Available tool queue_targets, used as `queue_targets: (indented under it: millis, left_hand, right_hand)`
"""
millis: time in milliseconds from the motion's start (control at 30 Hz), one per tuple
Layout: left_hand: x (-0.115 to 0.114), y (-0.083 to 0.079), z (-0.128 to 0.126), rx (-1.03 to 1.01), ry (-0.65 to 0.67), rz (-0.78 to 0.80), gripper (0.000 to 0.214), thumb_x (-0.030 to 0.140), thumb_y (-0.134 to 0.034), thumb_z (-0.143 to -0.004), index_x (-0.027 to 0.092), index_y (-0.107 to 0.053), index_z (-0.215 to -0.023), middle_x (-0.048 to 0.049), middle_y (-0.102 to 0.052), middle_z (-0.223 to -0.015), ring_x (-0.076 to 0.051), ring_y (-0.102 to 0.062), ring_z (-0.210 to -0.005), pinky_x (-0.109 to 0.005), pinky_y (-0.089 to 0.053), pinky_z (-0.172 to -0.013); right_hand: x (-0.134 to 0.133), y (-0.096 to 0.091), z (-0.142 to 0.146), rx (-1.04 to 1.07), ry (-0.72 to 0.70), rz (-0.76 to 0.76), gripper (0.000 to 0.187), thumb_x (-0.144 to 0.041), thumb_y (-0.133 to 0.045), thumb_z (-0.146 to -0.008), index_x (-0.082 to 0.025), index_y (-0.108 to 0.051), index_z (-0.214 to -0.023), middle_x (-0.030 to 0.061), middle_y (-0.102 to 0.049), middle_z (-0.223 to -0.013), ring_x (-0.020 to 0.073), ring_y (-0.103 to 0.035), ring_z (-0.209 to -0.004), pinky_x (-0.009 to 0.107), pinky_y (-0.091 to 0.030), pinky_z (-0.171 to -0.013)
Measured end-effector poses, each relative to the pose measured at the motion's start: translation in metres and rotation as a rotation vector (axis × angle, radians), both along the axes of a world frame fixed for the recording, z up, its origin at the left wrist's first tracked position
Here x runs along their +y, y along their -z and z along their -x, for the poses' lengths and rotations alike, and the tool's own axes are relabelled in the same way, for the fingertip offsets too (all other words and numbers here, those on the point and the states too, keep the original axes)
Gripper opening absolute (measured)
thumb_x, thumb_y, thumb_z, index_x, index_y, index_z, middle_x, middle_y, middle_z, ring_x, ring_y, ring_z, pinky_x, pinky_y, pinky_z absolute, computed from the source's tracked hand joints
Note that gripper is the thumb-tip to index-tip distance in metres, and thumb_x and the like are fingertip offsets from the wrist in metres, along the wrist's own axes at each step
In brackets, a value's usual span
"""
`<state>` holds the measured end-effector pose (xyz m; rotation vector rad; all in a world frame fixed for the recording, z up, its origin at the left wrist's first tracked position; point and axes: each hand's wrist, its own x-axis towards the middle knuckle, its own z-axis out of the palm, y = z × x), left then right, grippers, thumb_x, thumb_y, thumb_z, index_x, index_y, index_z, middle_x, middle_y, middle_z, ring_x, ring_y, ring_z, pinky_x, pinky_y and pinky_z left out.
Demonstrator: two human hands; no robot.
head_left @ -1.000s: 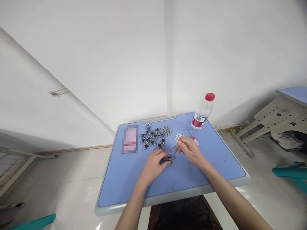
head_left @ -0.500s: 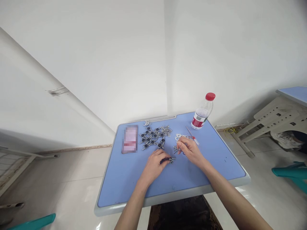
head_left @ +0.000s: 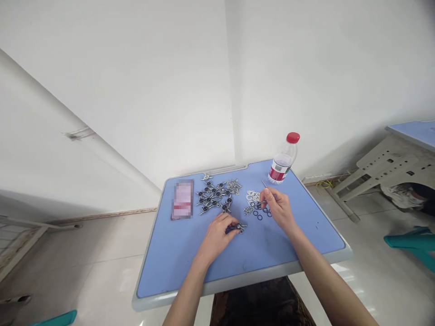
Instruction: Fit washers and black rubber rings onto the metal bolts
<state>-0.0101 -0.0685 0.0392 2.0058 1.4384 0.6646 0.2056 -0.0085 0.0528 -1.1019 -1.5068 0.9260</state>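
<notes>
My left hand is closed on a small metal fitting with short arms, holding it low over the table. My right hand is pinched around a thin metal tool; its exact kind is too small to make out. The tool's tip is over black rubber rings lying on the tabletop. A cluster of tiny steel balls and thin white metal plates lie left of the right hand. Beyond the left hand, several similar fittings with round black centres are grouped together.
The blue table stands against a white wall. Near its far right corner is a red-capped bottle. A flat pinkish blurred object lies on the left. Loose metal parts sit behind the fittings. Another desk is at right.
My right hand has moved away from the left one, right and slightly back, uncovering the rings and steel balls. My left hand keeps hold of the fitting in about the same place.
</notes>
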Motion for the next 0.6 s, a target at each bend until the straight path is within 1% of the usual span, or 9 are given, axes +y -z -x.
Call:
queue_targets:
  millis: [167, 267, 333, 433, 533, 600]
  left_hand:
    - [-0.001, -0.001, 0.002, -0.033, -0.009, 0.013, 0.01, 0.022, -0.066, -0.081, 0.022, -0.065, -0.091, -0.0024, -0.063, -0.09, -0.02, -0.057, -0.089, -0.032, -0.046, -0.079]
    - [0.0, -0.002, 0.005, -0.104, -0.046, 0.005, 0.014, 0.028, -0.067, -0.082, 0.022, -0.066, -0.094, -0.0029, -0.064, -0.091, -0.02, -0.058, -0.088, -0.033, -0.046, -0.08]
    - [0.001, -0.003, 0.008, -0.174, -0.096, -0.018, 0.014, 0.032, -0.062, -0.086, 0.021, -0.066, -0.094, -0.0033, -0.064, -0.09, -0.019, -0.058, -0.086, -0.032, -0.047, -0.079]
    - [0.003, -0.001, 0.014, -0.247, -0.213, -0.08, 0.015, 0.032, -0.056, -0.089, 0.02, -0.066, -0.087, -0.002, -0.064, -0.084, -0.016, -0.057, -0.079, -0.029, -0.046, -0.074]
    - [0.005, 0.002, 0.018, -0.28, -0.308, -0.122, 0.017, 0.032, -0.056, -0.088, 0.02, -0.066, -0.081, -0.0002, -0.064, -0.077, -0.015, -0.056, -0.074, -0.027, -0.043, -0.069]
    - [0.006, 0.003, 0.019, -0.297, -0.334, -0.122, 0.018, 0.033, -0.056, -0.087, 0.02, -0.066, -0.08, 0.0003, -0.063, -0.075, -0.015, -0.055, -0.072, -0.026, -0.043, -0.068]
  right_hand:
    - [0.005, 0.001, -0.006, -0.054, 0.128, -0.016, 0.049, -0.055, -0.045, -0.093, -0.019, -0.05, -0.06, -0.0025, -0.041, -0.054, 0.0113, -0.039, -0.051, 0.025, -0.032, -0.05]
    - [0.009, 0.003, -0.01, -0.065, 0.191, -0.019, 0.048, -0.056, -0.047, -0.092, -0.019, -0.049, -0.06, -0.0039, -0.035, -0.052, 0.0107, -0.033, -0.05, 0.025, -0.028, -0.048]
    - [0.011, 0.004, -0.011, -0.09, 0.19, -0.023, 0.047, -0.055, -0.047, -0.092, -0.019, -0.049, -0.062, -0.0044, -0.034, -0.053, 0.0105, -0.032, -0.05, 0.024, -0.027, -0.048]
    - [0.014, 0.006, -0.013, -0.163, 0.17, -0.028, 0.042, -0.051, -0.048, -0.092, -0.019, -0.051, -0.065, -0.0048, -0.034, -0.053, 0.0103, -0.032, -0.05, 0.024, -0.028, -0.049]
    - [0.017, 0.008, -0.013, -0.289, 0.124, 0.013, 0.031, -0.044, -0.052, -0.089, -0.019, -0.057, -0.071, -0.0048, -0.04, -0.054, 0.0107, -0.036, -0.05, 0.024, -0.03, -0.049]
    - [0.018, 0.01, -0.014, -0.395, 0.07, 0.055, 0.023, -0.039, -0.054, -0.088, -0.02, -0.061, -0.077, -0.0048, -0.045, -0.054, 0.0114, -0.04, -0.049, 0.024, -0.031, -0.049]
